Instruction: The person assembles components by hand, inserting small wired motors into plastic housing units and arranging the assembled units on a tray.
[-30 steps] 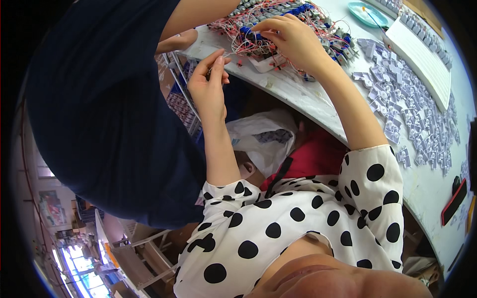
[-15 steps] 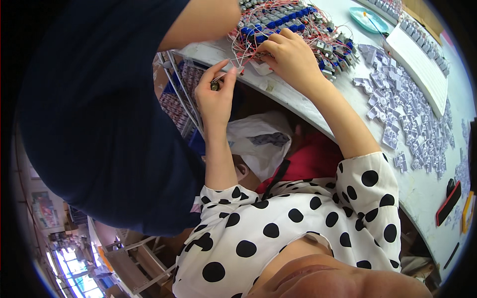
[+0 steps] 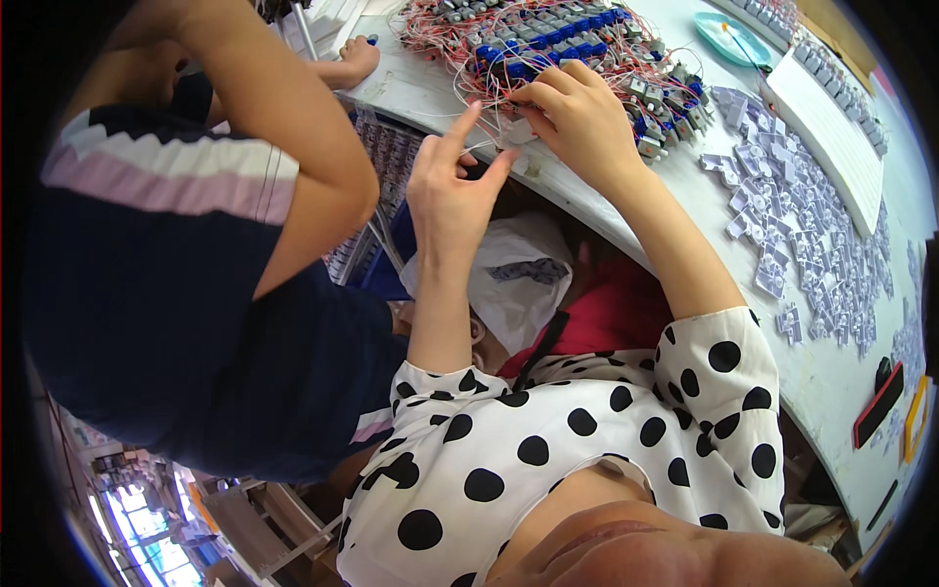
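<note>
My right hand is at the table's front edge, its thumb and fingertips pinched on thin wires at the near side of a pile of small grey and blue motor-like parts. Just left of it, my left hand is raised in front of the edge, index finger and thumb spread apart. Its other fingers are curled, with a thin white wire beside them and something dark that I cannot make out. A small white piece lies under my right fingers.
Clear plastic parts cover the table's right side, beside a long white tray and a turquoise dish. A co-worker sits close on my left, one hand at the table. A white bag hangs below the edge.
My left hand has moved a little right, its index finger and thumb spreading apart. My right hand has hardly moved. The co-worker has shifted leftward, uncovering the table's left corner and their hand.
</note>
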Demonstrator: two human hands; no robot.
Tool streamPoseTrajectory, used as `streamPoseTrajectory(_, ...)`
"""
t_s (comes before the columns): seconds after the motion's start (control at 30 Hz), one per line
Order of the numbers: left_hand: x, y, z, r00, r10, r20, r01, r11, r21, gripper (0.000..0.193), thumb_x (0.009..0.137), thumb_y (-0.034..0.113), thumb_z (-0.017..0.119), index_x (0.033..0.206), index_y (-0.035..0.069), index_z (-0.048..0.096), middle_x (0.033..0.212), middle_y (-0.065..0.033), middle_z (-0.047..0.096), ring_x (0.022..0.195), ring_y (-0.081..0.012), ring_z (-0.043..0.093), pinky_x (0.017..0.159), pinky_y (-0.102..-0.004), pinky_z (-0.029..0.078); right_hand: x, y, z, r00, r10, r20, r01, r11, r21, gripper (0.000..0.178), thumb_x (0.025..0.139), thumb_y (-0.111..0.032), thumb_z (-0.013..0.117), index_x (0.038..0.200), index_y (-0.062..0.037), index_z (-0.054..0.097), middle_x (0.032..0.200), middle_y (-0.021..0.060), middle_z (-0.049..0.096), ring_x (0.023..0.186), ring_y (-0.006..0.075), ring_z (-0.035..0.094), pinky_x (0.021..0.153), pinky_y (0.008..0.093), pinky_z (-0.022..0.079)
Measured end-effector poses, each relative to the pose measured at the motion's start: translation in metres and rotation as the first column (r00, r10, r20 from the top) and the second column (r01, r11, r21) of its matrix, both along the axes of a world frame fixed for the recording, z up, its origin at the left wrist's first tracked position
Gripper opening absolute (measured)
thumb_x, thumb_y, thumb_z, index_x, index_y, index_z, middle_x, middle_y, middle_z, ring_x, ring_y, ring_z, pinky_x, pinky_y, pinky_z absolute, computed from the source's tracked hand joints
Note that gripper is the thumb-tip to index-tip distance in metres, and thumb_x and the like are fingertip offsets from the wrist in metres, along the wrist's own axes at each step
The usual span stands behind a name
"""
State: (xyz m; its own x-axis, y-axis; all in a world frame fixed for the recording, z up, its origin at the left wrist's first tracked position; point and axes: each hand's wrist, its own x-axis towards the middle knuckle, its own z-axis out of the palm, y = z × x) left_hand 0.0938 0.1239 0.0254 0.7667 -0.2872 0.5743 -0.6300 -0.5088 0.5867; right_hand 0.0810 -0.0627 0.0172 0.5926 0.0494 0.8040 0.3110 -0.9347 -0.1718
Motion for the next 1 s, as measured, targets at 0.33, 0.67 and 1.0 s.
streamPoseTrajectory(0.33,-0.002,0.003,0.003,0.997,-0.072,-0.038,0.065,0.986,-0.152,0.051,0.087,-0.002,0.075,0.134,0.001,0.056,0.083,0.0006,0.055,0.073,-0.0112,0.054,0.072,-0.0249,0.048,0.002,0.01,0.023,0.99,0.085,0.11,-0.073,0.991,-0.111,0.026,0.077,-0.017,0.076,0.103,-0.0227,0.075,0.098,-0.0017,0.061,0.095,0.0198,0.058,0.084,0.0346,0.049)
streamPoseTrajectory(0.67,0.021,0.041,0.019,0.405,-0.837,-0.368,-0.062,0.377,-0.924,0.045,0.098,0.005,0.047,0.138,-0.013,0.036,0.134,-0.038,0.048,0.137,-0.0428,0.046,0.119,-0.0491,0.039,0.025,0.013,0.045,0.982,0.187,0.011,-0.187,0.982,-0.001,0.014,0.076,-0.019,0.078,0.089,-0.0176,0.079,0.091,-0.0043,0.067,0.094,0.0201,0.059,0.086,0.0348,0.052)
streamPoseTrajectory(1.0,0.018,0.054,0.016,0.343,-0.911,-0.228,-0.204,0.165,-0.965,0.045,0.1,0.013,0.049,0.136,-0.013,0.039,0.136,-0.0391,0.046,0.133,-0.0446,0.048,0.117,-0.0492,0.041,0.027,0.02,0.059,0.965,0.257,-0.048,-0.257,0.966,0.004,0.013,0.078,-0.016,0.077,0.091,-0.014,0.08,0.095,-0.0015,0.07,0.097,0.023,0.06,0.087,0.0364,0.053)
